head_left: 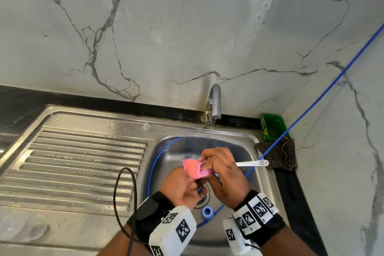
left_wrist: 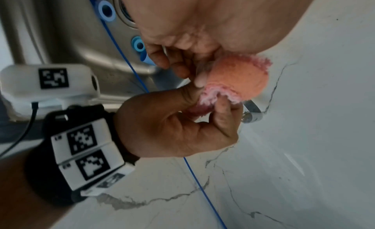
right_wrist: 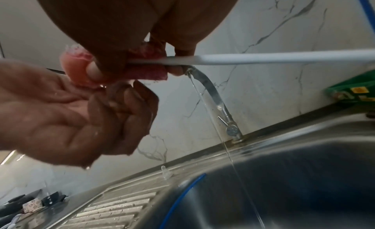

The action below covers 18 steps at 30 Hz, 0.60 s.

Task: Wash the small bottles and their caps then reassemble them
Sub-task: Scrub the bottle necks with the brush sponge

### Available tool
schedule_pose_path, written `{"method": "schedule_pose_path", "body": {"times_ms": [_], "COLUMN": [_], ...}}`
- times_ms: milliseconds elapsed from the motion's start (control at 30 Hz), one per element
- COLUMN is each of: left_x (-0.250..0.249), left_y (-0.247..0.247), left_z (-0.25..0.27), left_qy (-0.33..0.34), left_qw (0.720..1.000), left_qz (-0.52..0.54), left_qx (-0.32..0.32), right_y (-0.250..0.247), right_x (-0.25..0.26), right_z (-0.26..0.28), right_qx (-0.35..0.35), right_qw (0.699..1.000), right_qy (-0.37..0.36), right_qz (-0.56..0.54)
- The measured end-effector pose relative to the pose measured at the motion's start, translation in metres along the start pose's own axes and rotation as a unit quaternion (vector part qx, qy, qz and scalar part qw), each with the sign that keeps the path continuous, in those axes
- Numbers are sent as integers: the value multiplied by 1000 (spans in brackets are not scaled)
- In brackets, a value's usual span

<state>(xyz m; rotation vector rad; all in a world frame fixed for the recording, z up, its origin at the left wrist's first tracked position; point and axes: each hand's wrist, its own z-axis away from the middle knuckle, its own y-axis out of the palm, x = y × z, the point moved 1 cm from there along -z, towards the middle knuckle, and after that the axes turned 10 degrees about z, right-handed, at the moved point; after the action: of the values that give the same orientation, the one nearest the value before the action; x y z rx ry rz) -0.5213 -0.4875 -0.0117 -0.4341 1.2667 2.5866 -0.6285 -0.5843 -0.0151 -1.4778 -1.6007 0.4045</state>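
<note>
Both hands are over the steel sink basin (head_left: 239, 151), just in front of the thin water stream. My right hand (head_left: 205, 167) grips a sponge brush: its pink head (head_left: 192, 169) sticks out left, its white handle (head_left: 252, 163) points right. In the left wrist view the right hand's thumb and forefinger (left_wrist: 211, 98) squeeze the pink sponge (left_wrist: 241, 75). My left hand (head_left: 193, 183) is curled just below, and its fingertips (left_wrist: 178, 67) pinch a small translucent piece (left_wrist: 201, 78) against the sponge. A blue cap (head_left: 207, 212) lies by the drain; the left wrist view shows two blue caps (left_wrist: 106, 9) (left_wrist: 139, 44).
The tap (head_left: 215, 102) runs at the back rim. A blue hose (head_left: 153, 162) loops through the basin and up to the right. A small clear piece (head_left: 147, 127) stands on the rim. Ribbed draining board (head_left: 83, 162) lies left; green box (head_left: 273, 127) and checked cloth (head_left: 278, 155) right.
</note>
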Motion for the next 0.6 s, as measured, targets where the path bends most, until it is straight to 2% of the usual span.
{"method": "schedule_pose_path", "body": {"times_ms": [100, 167, 267, 333, 467, 600], "left_x": [3, 3, -2, -2, 4, 3], "left_y": [-3, -5, -6, -6, 0, -3], "left_z": [-2, -4, -6, -7, -8, -8], "left_qy": [-23, -35, -18, -15, -22, -29], "left_qw": [999, 998, 998, 998, 999, 998], "left_qz": [-7, -7, -8, -15, -22, -3], "left_qx": [-33, -50, -61, -60, -21, -54], "right_y": [0, -3, -15, -16, 2, 3], "right_x": [-12, -18, -21, -10, 7, -13], "right_z": [11, 15, 15, 10, 3, 14], "right_qx": [31, 31, -24, -56, -9, 22], "right_qw": [999, 999, 996, 995, 999, 999], "right_qy": [-2, 22, 78, 78, 35, 23], "right_qz": [23, 35, 27, 14, -13, 4]}}
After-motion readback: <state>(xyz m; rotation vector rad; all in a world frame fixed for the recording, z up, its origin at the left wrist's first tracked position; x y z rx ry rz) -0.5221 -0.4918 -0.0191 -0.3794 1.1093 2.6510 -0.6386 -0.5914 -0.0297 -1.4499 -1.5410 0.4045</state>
